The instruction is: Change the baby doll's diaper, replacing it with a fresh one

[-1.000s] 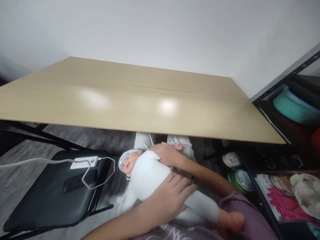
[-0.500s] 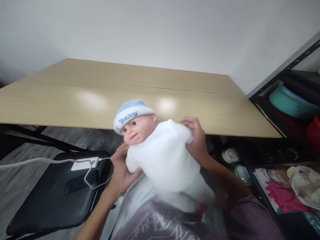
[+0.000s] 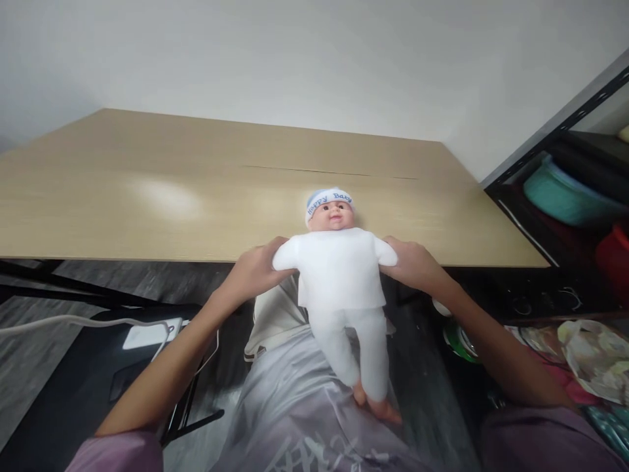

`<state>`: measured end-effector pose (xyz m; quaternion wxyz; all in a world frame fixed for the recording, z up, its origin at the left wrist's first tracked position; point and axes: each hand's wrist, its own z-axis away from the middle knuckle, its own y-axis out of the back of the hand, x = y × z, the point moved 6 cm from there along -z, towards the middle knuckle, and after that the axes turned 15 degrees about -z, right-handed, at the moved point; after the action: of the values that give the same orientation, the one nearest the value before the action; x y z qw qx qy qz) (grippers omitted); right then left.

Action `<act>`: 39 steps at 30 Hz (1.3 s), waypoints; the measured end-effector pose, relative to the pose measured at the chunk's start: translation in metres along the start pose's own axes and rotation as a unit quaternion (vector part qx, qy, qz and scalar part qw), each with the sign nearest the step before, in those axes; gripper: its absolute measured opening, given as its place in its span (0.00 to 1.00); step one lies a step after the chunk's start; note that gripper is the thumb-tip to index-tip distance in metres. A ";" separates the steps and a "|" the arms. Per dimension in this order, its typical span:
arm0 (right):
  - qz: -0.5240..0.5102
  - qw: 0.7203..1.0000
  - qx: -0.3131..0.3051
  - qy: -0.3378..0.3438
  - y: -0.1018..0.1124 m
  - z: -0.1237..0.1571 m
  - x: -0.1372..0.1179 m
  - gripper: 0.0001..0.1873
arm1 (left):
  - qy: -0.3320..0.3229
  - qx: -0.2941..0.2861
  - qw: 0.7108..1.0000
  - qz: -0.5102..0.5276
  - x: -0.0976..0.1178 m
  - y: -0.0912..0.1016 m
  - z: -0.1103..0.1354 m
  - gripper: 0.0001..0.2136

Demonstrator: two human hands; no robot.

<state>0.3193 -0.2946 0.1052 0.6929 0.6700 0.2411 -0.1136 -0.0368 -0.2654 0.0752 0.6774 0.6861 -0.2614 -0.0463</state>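
Observation:
A baby doll (image 3: 340, 272) in a white top and white trousers faces up at me, wearing a blue and white cap (image 3: 328, 199) with lettering on its band. My left hand (image 3: 259, 269) is closed round the doll's arm on the left side. On the other side, my right hand (image 3: 411, 265) grips the other arm, so both arms stretch outward. The doll's head is over the front part of the wooden table (image 3: 171, 196). Its legs hang down in front of my lap, with bare feet showing.
On the left, a black chair seat (image 3: 54, 387) carries a white device (image 3: 152, 333) with a cable. Shelves at the right hold a teal basin (image 3: 565, 193), a red container (image 3: 614, 255) and plastic bags (image 3: 594, 360). A pale wall (image 3: 275, 59) stands behind the table.
The doll has turned from tilted to nearly upright and moved right. Its head now faces me squarely. My hands have gone from its shoulder and upper arm area to the arms, spread wider.

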 end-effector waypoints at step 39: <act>-0.058 0.991 0.093 0.081 -0.008 -0.211 0.139 0.22 | 0.054 0.086 0.991 -0.081 -0.143 0.002 -0.212 0.33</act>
<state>0.3966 -0.0651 0.0331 0.5984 0.7231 0.3231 -0.1210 -0.0718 -0.0133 0.0524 0.6228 0.7624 -0.1706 -0.0411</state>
